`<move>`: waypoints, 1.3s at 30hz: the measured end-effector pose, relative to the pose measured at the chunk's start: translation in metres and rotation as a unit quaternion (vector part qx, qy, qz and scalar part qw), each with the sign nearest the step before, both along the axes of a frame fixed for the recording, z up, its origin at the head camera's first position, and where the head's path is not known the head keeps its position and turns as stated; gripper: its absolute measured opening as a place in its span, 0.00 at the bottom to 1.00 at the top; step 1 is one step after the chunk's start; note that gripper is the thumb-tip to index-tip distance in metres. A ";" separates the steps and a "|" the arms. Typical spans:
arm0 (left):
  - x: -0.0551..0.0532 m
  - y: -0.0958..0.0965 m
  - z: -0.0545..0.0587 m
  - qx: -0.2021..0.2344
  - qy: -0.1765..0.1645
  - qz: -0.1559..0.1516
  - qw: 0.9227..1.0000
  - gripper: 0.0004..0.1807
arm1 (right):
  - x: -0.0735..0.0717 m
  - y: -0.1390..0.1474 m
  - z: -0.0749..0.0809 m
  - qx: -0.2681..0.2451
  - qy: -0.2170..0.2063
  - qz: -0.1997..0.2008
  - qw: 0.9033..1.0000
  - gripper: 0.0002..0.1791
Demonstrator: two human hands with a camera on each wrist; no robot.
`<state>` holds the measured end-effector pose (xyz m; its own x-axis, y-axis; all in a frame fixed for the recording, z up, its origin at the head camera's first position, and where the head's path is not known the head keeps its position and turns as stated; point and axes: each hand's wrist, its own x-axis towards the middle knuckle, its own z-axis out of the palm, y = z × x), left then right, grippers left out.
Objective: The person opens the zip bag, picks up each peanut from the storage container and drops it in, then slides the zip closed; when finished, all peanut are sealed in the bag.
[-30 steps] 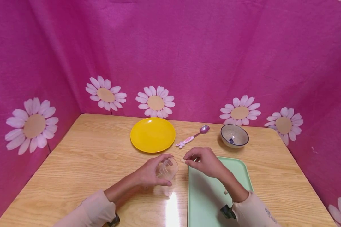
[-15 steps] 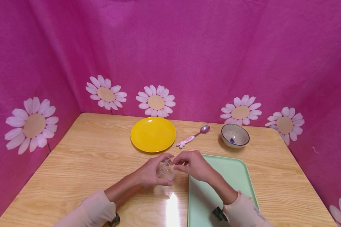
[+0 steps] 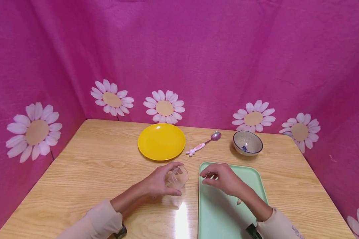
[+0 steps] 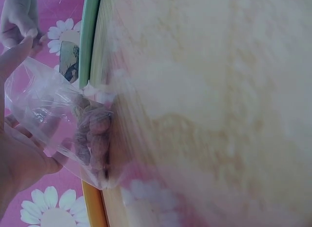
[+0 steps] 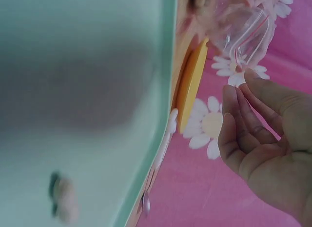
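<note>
Bag (image 3: 178, 179) gripped in my left hand (image 3: 159, 181), right hand (image 3: 224, 179) loose and empty; I'm probably filling it. Next likely calls for pinching the nut (image 3: 238, 201) on the tray (image 3: 212, 215).

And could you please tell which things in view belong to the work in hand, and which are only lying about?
Probably part of the work:
clear bag in the left hand
nut-like pieces inside it
green tray below the right hand
pale piece on it

Probably just lying about:
yellow plate
spoon
bowl
</note>
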<state>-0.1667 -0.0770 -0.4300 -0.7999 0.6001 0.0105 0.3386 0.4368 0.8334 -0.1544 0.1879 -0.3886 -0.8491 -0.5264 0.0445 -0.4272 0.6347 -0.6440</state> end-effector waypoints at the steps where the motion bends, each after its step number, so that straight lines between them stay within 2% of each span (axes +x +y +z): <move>1: 0.000 0.000 0.000 0.001 -0.001 0.001 1.000 0.47 | 0.001 0.004 0.001 0.002 0.000 -0.001 1.000 0.09; 9: 0.000 0.001 0.000 0.005 0.005 0.000 1.000 0.46 | 0.008 0.037 -0.002 0.015 0.002 -0.017 1.000 0.09; 16: 0.001 0.001 0.000 0.001 0.003 0.002 1.000 0.46 | 0.016 0.069 -0.016 0.000 -0.044 -0.034 0.998 0.10; 21: 0.001 0.001 0.001 -0.004 0.011 0.005 1.000 0.46 | 0.019 0.086 -0.026 0.007 -0.042 -0.026 0.999 0.10; 31: 0.000 0.001 0.001 -0.002 0.009 0.006 1.000 0.47 | 0.025 0.107 -0.031 0.026 -0.072 -0.009 0.997 0.11; 39: 0.000 0.002 0.000 0.001 0.001 0.004 1.000 0.46 | 0.021 0.111 -0.034 0.049 -0.080 -0.009 0.996 0.07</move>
